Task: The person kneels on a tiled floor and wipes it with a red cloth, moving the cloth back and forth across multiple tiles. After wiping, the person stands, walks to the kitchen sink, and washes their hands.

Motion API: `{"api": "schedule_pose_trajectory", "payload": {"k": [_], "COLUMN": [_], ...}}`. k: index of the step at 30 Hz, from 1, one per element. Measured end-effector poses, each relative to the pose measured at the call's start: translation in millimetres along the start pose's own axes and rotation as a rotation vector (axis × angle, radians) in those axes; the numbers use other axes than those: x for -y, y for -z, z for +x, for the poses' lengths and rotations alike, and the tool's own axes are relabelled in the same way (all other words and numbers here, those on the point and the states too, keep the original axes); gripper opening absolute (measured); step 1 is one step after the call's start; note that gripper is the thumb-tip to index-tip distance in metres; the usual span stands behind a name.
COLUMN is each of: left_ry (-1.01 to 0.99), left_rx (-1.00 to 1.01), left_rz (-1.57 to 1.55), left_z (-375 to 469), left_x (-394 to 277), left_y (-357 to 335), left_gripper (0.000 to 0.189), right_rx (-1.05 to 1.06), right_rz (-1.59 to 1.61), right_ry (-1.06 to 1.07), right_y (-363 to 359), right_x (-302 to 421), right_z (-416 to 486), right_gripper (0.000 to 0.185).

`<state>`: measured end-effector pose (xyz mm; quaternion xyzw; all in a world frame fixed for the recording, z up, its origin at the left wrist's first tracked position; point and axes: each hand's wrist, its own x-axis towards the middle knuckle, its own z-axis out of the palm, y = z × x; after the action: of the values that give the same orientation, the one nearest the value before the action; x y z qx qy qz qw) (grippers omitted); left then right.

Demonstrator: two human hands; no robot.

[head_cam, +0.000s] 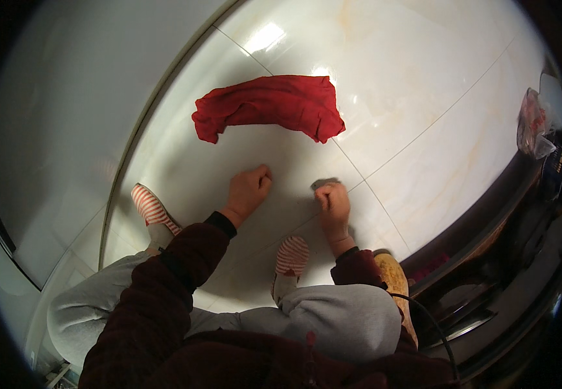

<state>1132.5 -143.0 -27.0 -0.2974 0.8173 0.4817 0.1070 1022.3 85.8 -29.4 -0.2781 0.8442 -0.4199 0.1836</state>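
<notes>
A red cloth [271,108] lies on the tiled floor in front of me, a wide, creased strip with crumpled ends. Nearer to me than the cloth, my left hand [248,192] is curled into a loose fist, apart from the fabric. My right hand [335,209] is also curled, to the right of the left one and below the cloth's right end. A dark shadow falls on the floor by its knuckles. I see nothing held in either hand. The inner sides of the fingers are hidden.
My feet in red-and-white striped slippers [292,256] stand on glossy floor tiles [407,97]. A long yellow object [391,272], perhaps a squash, is beside my right knee. Dark furniture [485,291] lines the right, bearing a clear plastic bag [532,127]. A black cable [429,316] runs past.
</notes>
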Motion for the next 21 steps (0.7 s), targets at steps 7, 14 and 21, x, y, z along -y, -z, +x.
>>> {"api": "schedule_pose_trajectory", "payload": {"k": [7,14,21], "left_ry": [-0.004,-0.012,-0.059], "left_rx": [-0.004,-0.003,-0.008], "left_rz": [0.026,0.016,0.007], "left_z": [-1,0,4], "left_x": [0,-1,3], "left_y": [1,3,1], "left_gripper": [0.010,0.009,0.010], "right_rx": [0.032,0.186,0.311], "right_rz": [-0.134,-0.140,-0.118], "right_ry": [0.033,0.177,0.241], "right_y": [3,9,21], "right_x": [2,1,-18], "right_z": [17,-16,-35], "right_gripper": [0.013,0.027,0.029]}}
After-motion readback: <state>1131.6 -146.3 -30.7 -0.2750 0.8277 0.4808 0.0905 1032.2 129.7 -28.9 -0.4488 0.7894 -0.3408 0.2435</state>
